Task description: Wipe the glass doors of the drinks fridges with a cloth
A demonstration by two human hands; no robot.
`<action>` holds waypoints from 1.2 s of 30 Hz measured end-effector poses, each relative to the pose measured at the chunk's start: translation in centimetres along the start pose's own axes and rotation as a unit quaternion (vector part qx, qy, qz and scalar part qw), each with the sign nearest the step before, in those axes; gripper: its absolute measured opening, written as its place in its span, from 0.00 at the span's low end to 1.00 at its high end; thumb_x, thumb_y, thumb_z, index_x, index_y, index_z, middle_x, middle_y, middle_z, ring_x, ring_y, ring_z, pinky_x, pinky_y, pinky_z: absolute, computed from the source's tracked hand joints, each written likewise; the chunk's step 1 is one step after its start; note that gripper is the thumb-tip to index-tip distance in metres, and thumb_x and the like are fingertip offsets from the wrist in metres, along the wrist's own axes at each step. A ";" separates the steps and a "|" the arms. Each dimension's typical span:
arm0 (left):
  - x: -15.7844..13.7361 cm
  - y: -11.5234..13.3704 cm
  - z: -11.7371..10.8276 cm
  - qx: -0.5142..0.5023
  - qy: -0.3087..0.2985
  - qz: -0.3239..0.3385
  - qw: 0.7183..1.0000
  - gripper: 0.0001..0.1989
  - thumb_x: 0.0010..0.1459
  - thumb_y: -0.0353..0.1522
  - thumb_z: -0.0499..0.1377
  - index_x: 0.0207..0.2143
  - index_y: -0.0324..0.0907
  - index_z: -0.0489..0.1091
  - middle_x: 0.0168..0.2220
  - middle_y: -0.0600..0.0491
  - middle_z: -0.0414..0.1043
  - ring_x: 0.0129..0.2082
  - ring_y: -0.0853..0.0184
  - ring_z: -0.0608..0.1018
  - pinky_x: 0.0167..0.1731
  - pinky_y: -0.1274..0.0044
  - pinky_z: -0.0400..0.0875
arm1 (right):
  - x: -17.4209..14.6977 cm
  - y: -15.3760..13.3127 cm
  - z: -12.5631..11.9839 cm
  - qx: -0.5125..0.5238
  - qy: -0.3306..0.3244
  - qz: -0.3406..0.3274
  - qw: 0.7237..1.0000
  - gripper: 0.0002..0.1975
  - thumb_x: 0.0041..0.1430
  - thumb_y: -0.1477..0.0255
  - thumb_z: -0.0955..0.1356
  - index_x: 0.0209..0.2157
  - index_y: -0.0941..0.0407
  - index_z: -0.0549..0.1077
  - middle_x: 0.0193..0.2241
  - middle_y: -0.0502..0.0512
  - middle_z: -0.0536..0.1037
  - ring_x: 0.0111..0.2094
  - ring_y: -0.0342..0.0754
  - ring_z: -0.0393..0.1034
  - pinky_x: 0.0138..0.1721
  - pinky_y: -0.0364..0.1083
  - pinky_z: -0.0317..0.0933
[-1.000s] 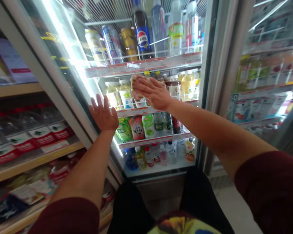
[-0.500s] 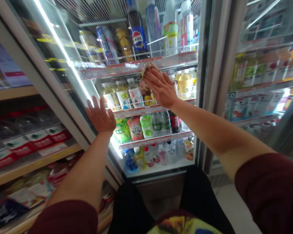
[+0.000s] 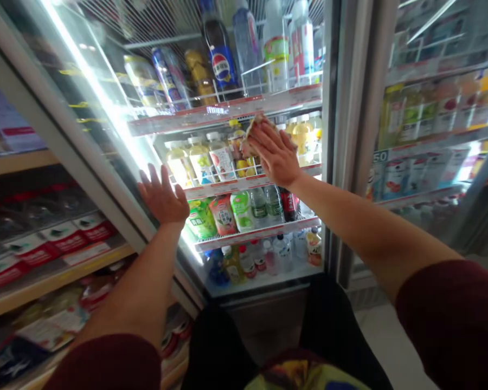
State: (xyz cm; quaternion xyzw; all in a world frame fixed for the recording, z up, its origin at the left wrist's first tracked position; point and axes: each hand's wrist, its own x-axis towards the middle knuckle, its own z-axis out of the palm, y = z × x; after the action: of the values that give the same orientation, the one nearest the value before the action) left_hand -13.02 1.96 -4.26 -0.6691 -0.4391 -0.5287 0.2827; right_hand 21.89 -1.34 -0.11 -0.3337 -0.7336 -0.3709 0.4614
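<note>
Head view: the right hand (image 3: 280, 160) lies flat over a pale patterned cloth (image 3: 255, 121) on the glass door (image 3: 264, 288) of a lit drinks cooler; its grip is fingers extended and nearly together, spread over the cloth rather than closed round it. The left hand (image 3: 165, 196) is raised at the door's left side, fingers apart and holding nothing; whether its palm presses the glass I cannot tell. Behind the glass, the dark bottle (image 3: 219, 57) on the top shelf wears a blue label with a round red, white and blue Pepsi emblem, its white characters too blurred to read. Below the cloth stand a dark bottle with a red label (image 3: 289, 205), lettering unclear, and green and red pouches (image 3: 223, 215) with small print. On the neighbouring cooler at right, a dark tag (image 3: 379, 157) reads "50". Bottles on the left shelf (image 3: 61, 238) carry red-and-white labels with a dark green mark. Compared with a second ago, the cloth and right hand sit farther right on the door, and the white-capped bottle (image 3: 221, 157) and yellow-capped bottle (image 3: 236, 134) to their left now show more fully.
</note>
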 end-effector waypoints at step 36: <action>0.0 0.1 0.0 -0.005 0.004 0.003 1.000 0.33 0.71 0.40 0.46 0.72 0.31 0.50 0.76 0.41 0.39 0.76 0.50 0.38 0.73 0.52 0.31 | -8.3 0.2 -0.9 -0.029 -0.094 -0.181 0.979 0.35 0.68 0.76 0.62 0.73 0.46 0.49 0.70 0.47 0.60 0.73 0.45 0.51 0.76 0.53 0.38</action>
State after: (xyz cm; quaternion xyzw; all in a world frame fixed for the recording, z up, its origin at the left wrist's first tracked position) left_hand -12.93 1.97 -4.24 -0.6695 -0.4335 -0.5328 0.2828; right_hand 25.34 -3.28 -7.49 -0.2423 -0.8109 -0.4361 0.3060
